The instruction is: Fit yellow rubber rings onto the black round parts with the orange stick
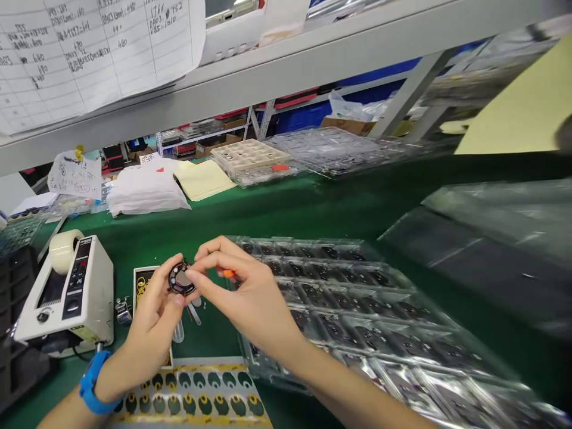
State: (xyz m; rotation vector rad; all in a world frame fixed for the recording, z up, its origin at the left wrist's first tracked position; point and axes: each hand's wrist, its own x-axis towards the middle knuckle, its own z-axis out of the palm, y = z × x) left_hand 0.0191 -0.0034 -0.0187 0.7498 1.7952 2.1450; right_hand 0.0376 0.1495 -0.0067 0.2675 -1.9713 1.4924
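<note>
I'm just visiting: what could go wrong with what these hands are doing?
The small, round black part sits only in the left hand's fingertips, with the right hand's fingers at it, so it could slip and drop. The right forearm reaches across the clear plastic tray of dark parts; a bump might jostle them. The left wrist's blue band could brush the yellow sheet of dark green stickers.

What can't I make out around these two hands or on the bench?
All in the head view:
Round part: some of its rim, covered by the right hand; its back, turned away.
Orange piece: how far it extends, hidden by that hand.
Box of yellow rings: much of it, behind the left hand.
Handwritten sheet: top and left, cut off by picture edges.
</note>
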